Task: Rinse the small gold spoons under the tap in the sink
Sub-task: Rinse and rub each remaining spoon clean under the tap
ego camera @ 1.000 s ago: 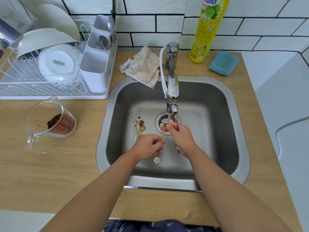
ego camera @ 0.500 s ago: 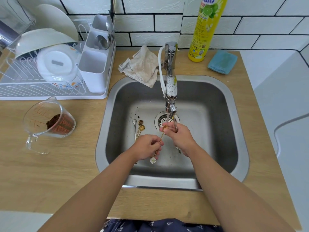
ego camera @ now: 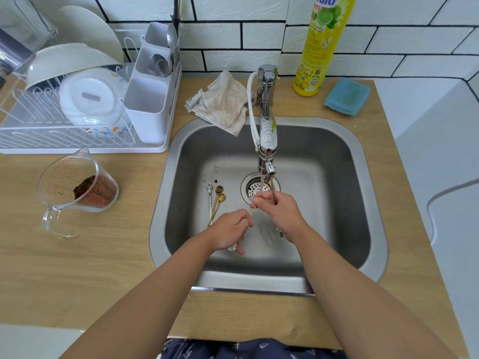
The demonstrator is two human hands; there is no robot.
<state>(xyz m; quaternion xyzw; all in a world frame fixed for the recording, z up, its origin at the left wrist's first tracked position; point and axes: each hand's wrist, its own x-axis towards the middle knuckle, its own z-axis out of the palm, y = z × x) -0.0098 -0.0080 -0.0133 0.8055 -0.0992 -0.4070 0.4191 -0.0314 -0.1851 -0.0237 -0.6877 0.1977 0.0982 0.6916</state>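
Head view: gold spoon [ego camera: 252, 211] between both hands [ego camera: 255, 221].

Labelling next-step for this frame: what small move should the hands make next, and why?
Probably keep rubbing the thin gold spoon under the tap stream briefly, then set it aside. The left hand pinches its handle, the right hand works its bowl end in the water, and three small spoons lie unrinsed on the steel sink floor.

Both bare forearms reach forward, the left hand [ego camera: 229, 230] and right hand [ego camera: 280, 215] each closed in a pinching grip.
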